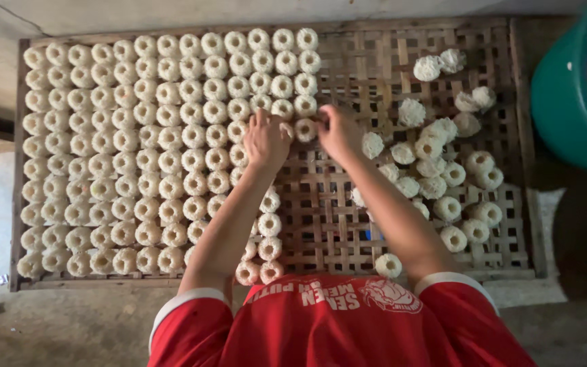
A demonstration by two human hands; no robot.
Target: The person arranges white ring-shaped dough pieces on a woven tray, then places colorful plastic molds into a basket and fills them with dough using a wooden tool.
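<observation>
A woven bamboo tray [348, 224] lies on the floor in front of me. Pale ring-shaped crackers [144, 136] fill its left half in neat rows. A loose heap of the same rings [443, 163] lies on the right half. My left hand [265, 141] rests on the rings at the edge of the rows, fingers curled down on them. My right hand [338, 130] pinches one ring [305, 129] beside the last row, just under the top column.
A green plastic basin [568, 95] with coloured items stands at the upper right, off the tray. Bare concrete floor [56, 326] surrounds the tray. My red shirt [334, 326] fills the bottom of the view. One stray ring [388, 265] sits near the tray's front edge.
</observation>
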